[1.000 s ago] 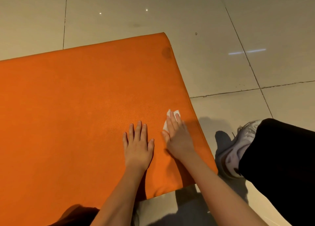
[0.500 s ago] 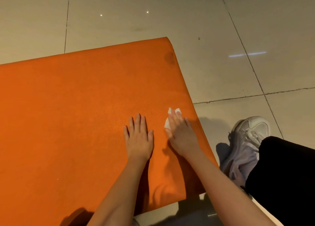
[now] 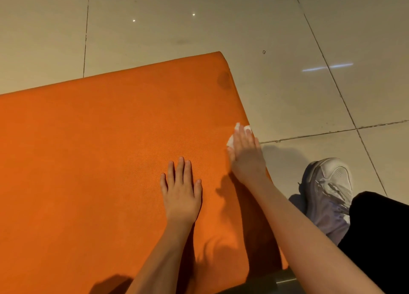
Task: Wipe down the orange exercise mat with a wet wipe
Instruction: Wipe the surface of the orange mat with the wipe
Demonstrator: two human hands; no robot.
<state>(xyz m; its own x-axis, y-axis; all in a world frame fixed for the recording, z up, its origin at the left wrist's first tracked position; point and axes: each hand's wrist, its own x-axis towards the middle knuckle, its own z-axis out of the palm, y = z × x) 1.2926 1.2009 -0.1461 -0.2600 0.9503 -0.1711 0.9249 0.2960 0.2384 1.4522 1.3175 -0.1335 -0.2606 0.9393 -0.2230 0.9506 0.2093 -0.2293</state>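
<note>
Mat: I see the orange exercise mat point(image 3: 99, 160) lying flat on the tiled floor point(image 3: 199, 28).
Wipe: the wet wipe point(image 3: 230, 141) sits at the mat's right edge, mostly hidden under my fingers.
Right hand: my right hand point(image 3: 246, 156) presses the wipe down with straight fingers, not curled round it.
Left hand: my left hand point(image 3: 180, 191) lies spread, palm down on the mat nearby, holding nothing.
Progress: wiping is under way, I judge; no sheen shows what is covered.
Left to do: a dark spot point(image 3: 224, 81) near the far right corner, and likely the wide left stretch.

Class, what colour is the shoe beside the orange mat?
White: the laced sports shoe, seen in the head view.
</note>
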